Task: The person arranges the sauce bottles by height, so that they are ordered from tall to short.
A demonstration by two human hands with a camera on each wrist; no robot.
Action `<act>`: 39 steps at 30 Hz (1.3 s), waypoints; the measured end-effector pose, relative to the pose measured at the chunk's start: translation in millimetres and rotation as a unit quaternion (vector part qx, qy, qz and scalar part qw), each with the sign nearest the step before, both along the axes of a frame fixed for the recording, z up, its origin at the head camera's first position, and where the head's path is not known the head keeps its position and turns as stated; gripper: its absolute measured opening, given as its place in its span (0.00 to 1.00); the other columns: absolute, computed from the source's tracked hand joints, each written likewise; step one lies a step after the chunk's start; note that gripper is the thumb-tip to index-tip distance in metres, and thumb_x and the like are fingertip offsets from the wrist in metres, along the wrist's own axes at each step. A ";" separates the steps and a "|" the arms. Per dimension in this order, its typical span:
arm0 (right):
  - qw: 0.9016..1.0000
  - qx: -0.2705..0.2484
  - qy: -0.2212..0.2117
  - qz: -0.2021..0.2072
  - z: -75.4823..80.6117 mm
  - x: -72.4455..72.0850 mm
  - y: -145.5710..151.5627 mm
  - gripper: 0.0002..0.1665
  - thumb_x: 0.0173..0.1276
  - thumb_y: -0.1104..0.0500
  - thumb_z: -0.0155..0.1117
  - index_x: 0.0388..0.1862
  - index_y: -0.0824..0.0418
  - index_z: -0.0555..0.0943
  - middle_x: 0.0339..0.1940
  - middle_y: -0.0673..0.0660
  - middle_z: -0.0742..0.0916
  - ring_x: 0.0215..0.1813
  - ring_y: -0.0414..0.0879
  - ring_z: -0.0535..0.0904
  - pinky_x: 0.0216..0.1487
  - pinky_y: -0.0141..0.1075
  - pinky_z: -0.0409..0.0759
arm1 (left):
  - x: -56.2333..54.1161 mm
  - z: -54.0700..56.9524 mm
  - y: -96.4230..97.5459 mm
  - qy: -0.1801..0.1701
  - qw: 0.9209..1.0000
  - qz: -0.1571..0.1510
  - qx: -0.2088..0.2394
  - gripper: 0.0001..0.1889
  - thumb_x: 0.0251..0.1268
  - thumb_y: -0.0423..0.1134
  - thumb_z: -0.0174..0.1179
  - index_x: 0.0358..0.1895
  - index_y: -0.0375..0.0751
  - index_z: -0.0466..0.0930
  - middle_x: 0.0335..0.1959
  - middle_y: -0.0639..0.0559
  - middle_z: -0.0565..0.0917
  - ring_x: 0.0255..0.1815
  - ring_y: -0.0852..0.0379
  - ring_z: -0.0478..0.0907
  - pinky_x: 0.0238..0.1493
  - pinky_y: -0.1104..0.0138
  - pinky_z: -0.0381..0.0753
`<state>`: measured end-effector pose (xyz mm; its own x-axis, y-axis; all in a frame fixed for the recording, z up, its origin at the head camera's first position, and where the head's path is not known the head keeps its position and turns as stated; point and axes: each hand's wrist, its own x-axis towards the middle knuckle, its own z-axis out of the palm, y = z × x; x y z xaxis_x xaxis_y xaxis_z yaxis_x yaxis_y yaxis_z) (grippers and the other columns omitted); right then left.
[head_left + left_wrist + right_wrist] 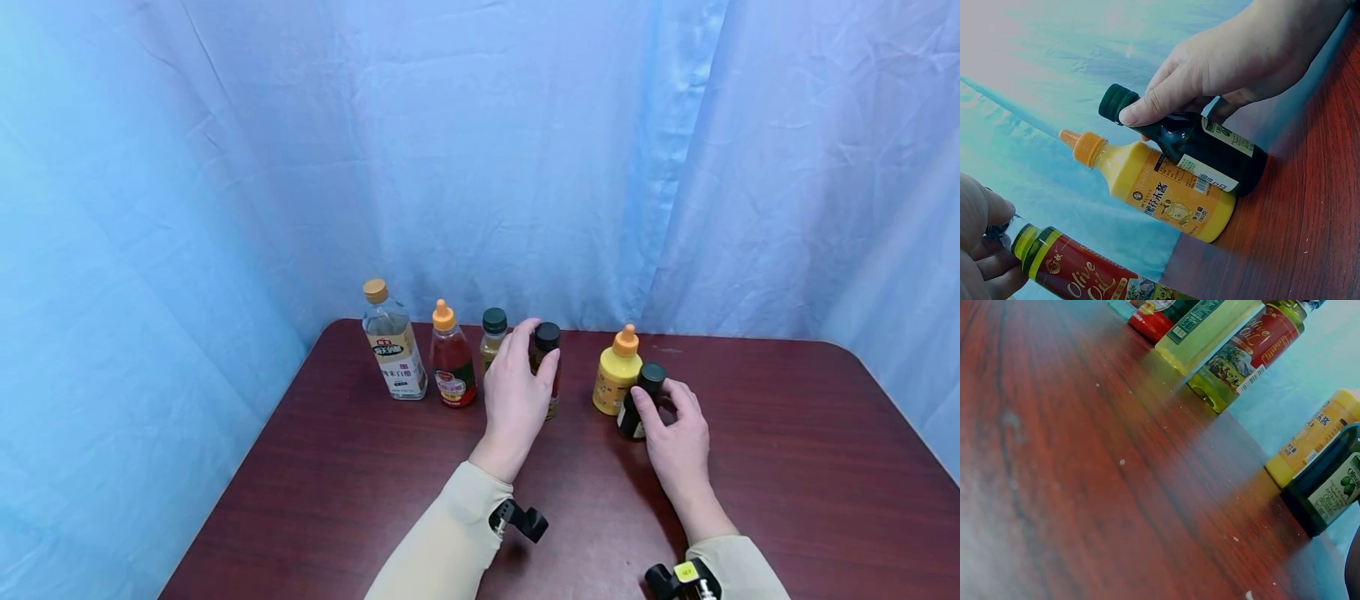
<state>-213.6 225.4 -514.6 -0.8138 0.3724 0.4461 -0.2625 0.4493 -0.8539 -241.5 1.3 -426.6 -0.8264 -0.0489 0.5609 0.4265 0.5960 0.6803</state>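
Note:
My left hand (517,392) holds the neck of an olive oil bottle (1088,269) with a red label, just below its dark cap. In the head view this hand covers much of that bottle. My right hand (678,437) grips a dark green bottle (1222,156) by the neck, thumb on the near side under the cap. This bottle stands in front of a yellow squeeze bottle (617,379) with an orange nozzle, overlapping it. Left of the left hand is a green-capped bottle (493,325) of pale yellow-green liquid, partly hidden by the fingers.
Further left on the dark red wooden table (330,467) stand a red sauce squeeze bottle (453,367) and a tall clear bottle (397,358) with a tan cap. The bottles form a rough row near the back edge. A pale blue curtain (487,167) hangs behind.

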 end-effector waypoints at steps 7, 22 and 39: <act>0.999 0.025 0.039 -0.027 -1.9 -0.9 2.1 0.15 0.77 0.59 0.77 0.57 0.65 0.89 0.50 0.50 0.87 0.55 0.32 0.78 0.56 0.25 0.77 | 1.3 0.9 -0.6 -0.005 1.000 -0.001 0.002 0.25 0.76 0.41 0.74 0.71 0.45 0.80 0.60 0.47 0.87 0.58 0.47 0.88 0.58 0.49 0.88; 0.991 0.008 0.089 -0.097 2.1 0.1 3.4 0.16 0.71 0.61 0.82 0.53 0.66 0.91 0.44 0.58 0.89 0.50 0.34 0.76 0.51 0.27 0.74 | 1.5 0.6 -0.8 0.006 1.000 0.001 -0.008 0.26 0.76 0.41 0.75 0.72 0.45 0.79 0.61 0.46 0.87 0.57 0.47 0.88 0.56 0.49 0.89; 0.991 0.008 0.080 -0.110 2.2 0.7 6.7 0.17 0.73 0.60 0.81 0.56 0.67 0.90 0.45 0.59 0.87 0.52 0.33 0.74 0.54 0.27 0.74 | 9.8 13.0 -0.5 0.079 0.995 0.009 -0.060 0.27 0.77 0.42 0.73 0.74 0.43 0.78 0.68 0.46 0.79 0.69 0.51 0.79 0.67 0.59 0.83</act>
